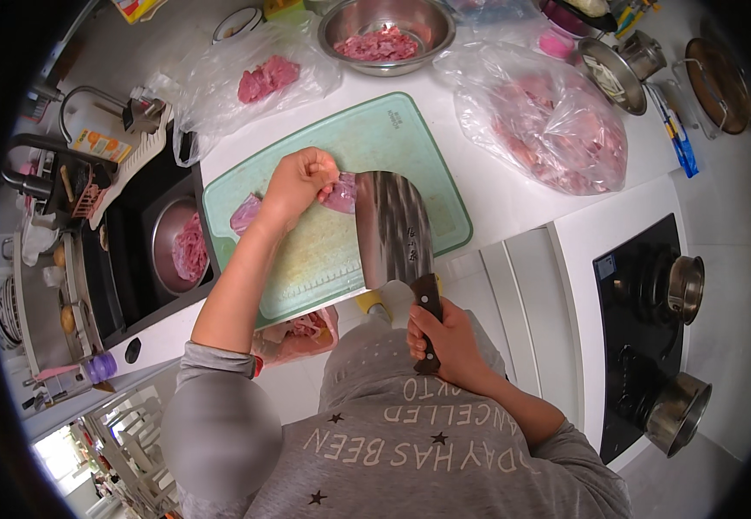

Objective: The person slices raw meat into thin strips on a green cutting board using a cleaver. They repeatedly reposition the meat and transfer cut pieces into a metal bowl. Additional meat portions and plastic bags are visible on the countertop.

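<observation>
On a green plastic cutting board (310, 253), my left hand (304, 185) pinches the left end of a piece of raw meat (341, 194). My right hand (446, 340) grips the dark wooden handle of a broad cleaver (393, 227). The cleaver's wide blade lies across the right end of that meat and hides part of it; whether it touches the meat cannot be told. Another piece of raw meat (245, 213) rests on the board, left of my left wrist and partly behind it.
Behind the board are a plastic bag with meat (268, 79), a steel bowl of chopped meat (385, 48) and a large bag of meat (550, 130). A sink with a meat bowl (184, 243) lies left, a black cooktop with pots (638, 337) right. Below the board's edge sits a lined bin (301, 337).
</observation>
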Demonstrator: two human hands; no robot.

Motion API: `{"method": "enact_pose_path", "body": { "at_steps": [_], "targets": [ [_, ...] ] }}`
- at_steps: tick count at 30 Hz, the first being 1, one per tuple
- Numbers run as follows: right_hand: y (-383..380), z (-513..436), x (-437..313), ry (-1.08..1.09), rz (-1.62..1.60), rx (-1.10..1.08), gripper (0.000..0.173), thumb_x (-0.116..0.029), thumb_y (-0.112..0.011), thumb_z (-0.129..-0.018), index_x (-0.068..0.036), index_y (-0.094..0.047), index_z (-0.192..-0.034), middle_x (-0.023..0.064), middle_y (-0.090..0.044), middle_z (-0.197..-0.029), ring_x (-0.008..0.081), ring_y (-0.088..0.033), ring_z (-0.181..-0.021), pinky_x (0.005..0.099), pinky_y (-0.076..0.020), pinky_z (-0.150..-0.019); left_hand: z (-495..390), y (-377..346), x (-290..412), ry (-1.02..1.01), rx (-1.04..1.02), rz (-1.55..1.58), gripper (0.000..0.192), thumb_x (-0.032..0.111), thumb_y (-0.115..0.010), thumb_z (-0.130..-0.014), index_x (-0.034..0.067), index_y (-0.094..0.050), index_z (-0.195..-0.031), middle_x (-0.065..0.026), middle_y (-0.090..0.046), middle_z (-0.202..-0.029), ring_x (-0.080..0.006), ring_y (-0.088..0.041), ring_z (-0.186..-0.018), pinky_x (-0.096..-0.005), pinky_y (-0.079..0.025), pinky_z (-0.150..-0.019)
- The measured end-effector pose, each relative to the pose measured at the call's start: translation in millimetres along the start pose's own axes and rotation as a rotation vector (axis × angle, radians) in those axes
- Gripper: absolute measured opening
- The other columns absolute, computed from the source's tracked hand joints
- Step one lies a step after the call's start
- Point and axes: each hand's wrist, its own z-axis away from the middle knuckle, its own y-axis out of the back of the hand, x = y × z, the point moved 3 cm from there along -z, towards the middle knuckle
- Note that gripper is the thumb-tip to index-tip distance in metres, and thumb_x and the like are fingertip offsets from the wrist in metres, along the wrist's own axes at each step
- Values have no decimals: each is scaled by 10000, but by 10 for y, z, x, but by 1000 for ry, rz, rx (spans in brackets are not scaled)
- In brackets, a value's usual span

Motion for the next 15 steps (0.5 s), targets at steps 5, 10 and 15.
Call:
{"method": "enact_pose_path", "body": {
  "at_steps": [5, 10, 15],
  "targets": [
    [-3, 14, -8, -1, 9, 28, 182, -118, -569, -941, -40, -426, -860, 14, -453, -646, 92, -443, -532, 257, -372, -467, -12, 37, -2, 44, 7, 67, 76, -52, -543, -887, 11, -586, -890, -28, -579, -747, -92, -504, -599, -228, -417, -543],
    [-79, 30, -29, 6, -21, -6, 188, -115, -574, -934, -45, -417, -855, 18, -448, -655, 95, -446, -540, 259, -371, -469, -11, 59, -29, 46, -4, 70, 128, -75, -508, -869, 21, -591, -885, -17, -568, -740, -88, -498, -603, -218, -412, -552],
    [-122, -61, -10, -94, -104, -68, 191, -125, -578, -930, -51, -415, -864, 23, -448, -668, 101, -442, -544, 258, -366, -469, 8, 61, -42, 71, -19, 134, 154, -88, -496, -851, 26, -594, -881, -13, -571, -750, -85, -499, -606, -213, -410, -551]
  ]
}}
